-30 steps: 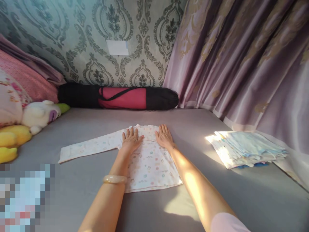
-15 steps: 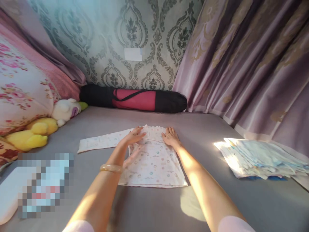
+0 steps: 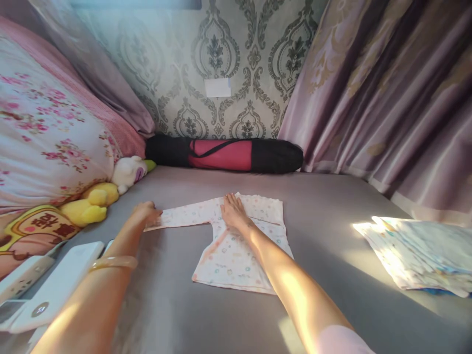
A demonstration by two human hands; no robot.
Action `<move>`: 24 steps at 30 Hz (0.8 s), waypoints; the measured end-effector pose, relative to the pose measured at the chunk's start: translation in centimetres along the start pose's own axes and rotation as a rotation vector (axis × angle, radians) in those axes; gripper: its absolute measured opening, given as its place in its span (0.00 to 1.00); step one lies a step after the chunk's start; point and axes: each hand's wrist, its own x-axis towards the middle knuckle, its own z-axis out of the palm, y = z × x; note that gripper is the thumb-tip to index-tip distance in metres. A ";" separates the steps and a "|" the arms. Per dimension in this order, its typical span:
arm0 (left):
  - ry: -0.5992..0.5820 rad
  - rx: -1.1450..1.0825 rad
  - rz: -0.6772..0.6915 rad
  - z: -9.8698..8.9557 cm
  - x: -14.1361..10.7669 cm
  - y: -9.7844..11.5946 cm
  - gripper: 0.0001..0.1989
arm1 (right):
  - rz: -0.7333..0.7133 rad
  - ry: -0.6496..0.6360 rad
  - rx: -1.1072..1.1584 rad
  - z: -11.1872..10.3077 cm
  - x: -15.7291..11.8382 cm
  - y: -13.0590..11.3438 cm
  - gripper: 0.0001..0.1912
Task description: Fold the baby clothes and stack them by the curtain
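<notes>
A small white long-sleeved shirt [image 3: 236,260] with a pastel print lies on the grey sheet. Its left sleeve [image 3: 188,214] stretches out to the side, while no sleeve shows spread on the right. My left hand [image 3: 145,215], slightly blurred, is at the cuff of that sleeve with its fingers curled onto the cloth. On the upper left of the shirt, by the shoulder, my right hand [image 3: 233,211] presses down flat with fingers stretched out. My right forearm covers part of the shirt's body.
A stack of folded cloths [image 3: 416,255] lies at the right. Along the wall rests a black and red long bag [image 3: 221,155]. Plush toys [image 3: 88,206] and a floral pillow [image 3: 55,132] line the left, with a white power bank [image 3: 59,287] and power strip [image 3: 29,275] nearer me.
My left hand has moved left from the shirt's shoulder to the sleeve's cuff. My right hand has shifted from the right shoulder to the left one. The view has turned slightly left.
</notes>
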 end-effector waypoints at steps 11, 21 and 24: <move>-0.063 -0.393 -0.015 -2.1 -1.5 -0.3 0.05 | 0.026 0.042 0.003 1.9 0.1 -2.0 0.33; -0.174 -0.577 -0.095 -3.7 -2.4 -0.1 0.17 | 0.049 0.065 -0.006 2.1 -0.1 -2.5 0.35; -0.381 -0.584 -0.090 -4.3 -2.6 -0.3 0.19 | 0.053 0.070 -0.007 2.1 -0.2 -2.5 0.34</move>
